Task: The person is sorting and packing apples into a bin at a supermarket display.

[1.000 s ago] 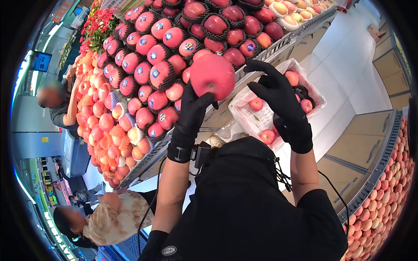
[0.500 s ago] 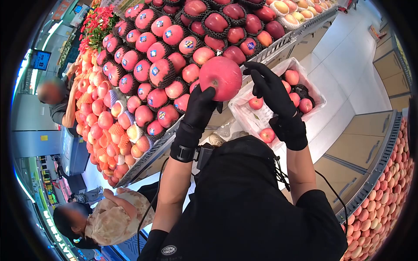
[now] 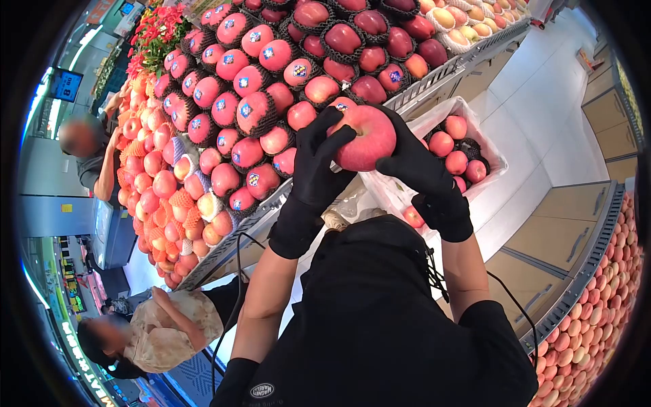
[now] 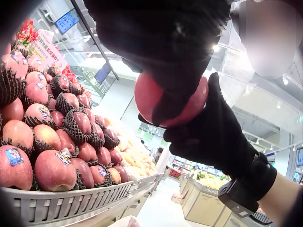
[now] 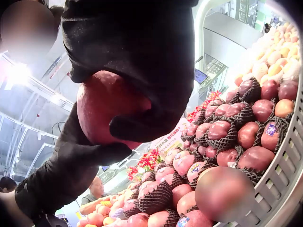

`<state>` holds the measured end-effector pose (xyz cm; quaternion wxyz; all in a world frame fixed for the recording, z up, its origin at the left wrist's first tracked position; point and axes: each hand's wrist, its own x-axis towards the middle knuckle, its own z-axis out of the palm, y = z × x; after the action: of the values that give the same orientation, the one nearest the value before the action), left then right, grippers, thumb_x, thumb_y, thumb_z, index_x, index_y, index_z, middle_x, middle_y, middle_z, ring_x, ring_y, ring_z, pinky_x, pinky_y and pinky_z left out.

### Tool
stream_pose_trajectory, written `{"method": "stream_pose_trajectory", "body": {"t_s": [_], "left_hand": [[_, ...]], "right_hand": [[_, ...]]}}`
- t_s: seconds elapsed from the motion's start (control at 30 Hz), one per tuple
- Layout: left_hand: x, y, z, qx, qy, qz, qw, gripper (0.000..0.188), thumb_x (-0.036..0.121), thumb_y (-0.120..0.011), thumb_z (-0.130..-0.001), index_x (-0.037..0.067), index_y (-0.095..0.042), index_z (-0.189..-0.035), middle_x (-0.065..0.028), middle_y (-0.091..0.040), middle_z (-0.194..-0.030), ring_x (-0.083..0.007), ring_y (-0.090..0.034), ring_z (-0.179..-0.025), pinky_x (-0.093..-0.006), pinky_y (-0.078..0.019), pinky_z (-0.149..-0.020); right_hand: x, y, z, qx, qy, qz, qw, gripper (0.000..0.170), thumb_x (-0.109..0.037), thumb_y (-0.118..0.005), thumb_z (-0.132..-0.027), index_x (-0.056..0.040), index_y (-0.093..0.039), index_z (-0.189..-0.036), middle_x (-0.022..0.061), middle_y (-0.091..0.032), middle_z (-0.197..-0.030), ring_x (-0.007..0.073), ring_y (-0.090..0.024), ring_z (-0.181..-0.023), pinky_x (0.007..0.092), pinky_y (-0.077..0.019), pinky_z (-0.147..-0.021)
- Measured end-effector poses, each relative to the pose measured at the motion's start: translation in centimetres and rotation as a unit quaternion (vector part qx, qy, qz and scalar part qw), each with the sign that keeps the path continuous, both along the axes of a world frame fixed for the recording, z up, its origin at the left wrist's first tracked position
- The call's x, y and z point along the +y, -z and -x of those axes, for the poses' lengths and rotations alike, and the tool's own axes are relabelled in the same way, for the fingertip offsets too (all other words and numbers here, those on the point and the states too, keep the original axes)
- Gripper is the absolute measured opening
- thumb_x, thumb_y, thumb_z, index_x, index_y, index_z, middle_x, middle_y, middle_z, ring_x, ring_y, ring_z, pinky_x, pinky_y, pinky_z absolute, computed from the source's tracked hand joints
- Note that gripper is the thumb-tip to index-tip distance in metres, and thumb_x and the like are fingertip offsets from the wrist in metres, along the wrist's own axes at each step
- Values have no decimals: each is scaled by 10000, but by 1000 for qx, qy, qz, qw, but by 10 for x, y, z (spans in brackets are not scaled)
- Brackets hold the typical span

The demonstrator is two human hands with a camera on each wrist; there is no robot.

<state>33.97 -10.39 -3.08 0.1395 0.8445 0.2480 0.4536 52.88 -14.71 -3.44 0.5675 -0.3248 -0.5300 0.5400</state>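
Note:
Both black-gloved hands hold one large red apple (image 3: 369, 141) in front of the sloped fruit display. In the head view the left hand (image 3: 319, 159) grips its left side, thumb across the top, and the right hand (image 3: 422, 163) curls round its right side. The left wrist view shows the apple (image 4: 189, 106) partly covered by the left hand (image 4: 163, 38), with the right hand (image 4: 213, 137) beyond. From the right wrist, the apple (image 5: 97, 111) sits between the right hand (image 5: 137, 52) and the left hand (image 5: 64, 165).
Rows of apples in black foam nets (image 3: 254, 112) fill the display behind a grey slatted rail (image 3: 434, 80). A lined white crate (image 3: 498, 163) with several apples stands on the floor at right. Peach-like fruit (image 3: 590, 325) lies lower right. Two other people (image 3: 163, 332) are at left.
The right hand has moved left onto the apple and now grips it too. The apple has shifted slightly right and down, and the left hand's fingers have come over it.

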Motion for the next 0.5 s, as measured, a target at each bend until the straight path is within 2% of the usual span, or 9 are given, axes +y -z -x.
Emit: {"method": "stream_pose_trajectory", "body": {"t_s": [0.03, 0.23, 0.3, 0.33, 0.43, 0.5], "left_hand": [[0, 0, 0, -1, 3, -10, 1000, 712, 24, -855, -541, 139, -578, -1187, -168, -481, -1324, -372, -480, -1221, -450, -436, -987], [1, 0, 4, 6, 9, -49, 999, 703, 31, -854, -547, 137, -582, -1187, -185, -488, -1333, -381, -490, -1215, -446, -427, -996], [3, 1, 4, 7, 12, -55, 998, 713, 32, -855, -557, 125, -566, -1202, -189, -487, -1337, -380, -495, -1209, -443, -428, -995], [1, -2, 3, 12, 5, -26, 1000, 738, 56, -870, -552, 110, -544, -1211, -186, -495, -1320, -359, -506, -1203, -434, -444, -977], [-5, -9, 2, -3, -2, 89, 996, 853, 122, -908, -527, 76, -470, -1257, -172, -502, -1300, -304, -516, -1202, -416, -467, -958], [-4, -1, 6, -53, 16, 202, 978, 966, 156, -924, -497, 69, -409, -1310, -156, -485, -1330, -280, -494, -1227, -415, -445, -993]], "right_hand": [[-2, -5, 0, 17, -9, 38, 999, 930, -89, -783, -683, -79, -276, -1463, 90, -383, -1420, 201, -337, -1351, 365, -330, -1105], [-5, -6, 1, -2, -4, 46, 999, 923, -90, -779, -686, -79, -275, -1460, 88, -389, -1414, 193, -370, -1328, 355, -353, -1086], [-5, -6, 2, 15, -6, 46, 999, 937, -82, -781, -673, -95, -278, -1463, 89, -389, -1411, 188, -400, -1289, 348, -391, -1044], [-4, -6, 3, 24, -7, 46, 999, 944, -78, -782, -666, -103, -279, -1465, 89, -388, -1409, 185, -416, -1270, 344, -410, -1024], [-5, 0, -10, 27, -29, 150, 988, 968, -75, -790, -648, -131, -281, -1470, 83, -390, -1400, 181, -477, -1163, 335, -453, -938], [-6, -6, -7, -7, -20, 116, 993, 1012, -63, -810, -619, -146, -278, -1476, 80, -388, -1396, 183, -501, -1095, 329, -464, -889]]}}
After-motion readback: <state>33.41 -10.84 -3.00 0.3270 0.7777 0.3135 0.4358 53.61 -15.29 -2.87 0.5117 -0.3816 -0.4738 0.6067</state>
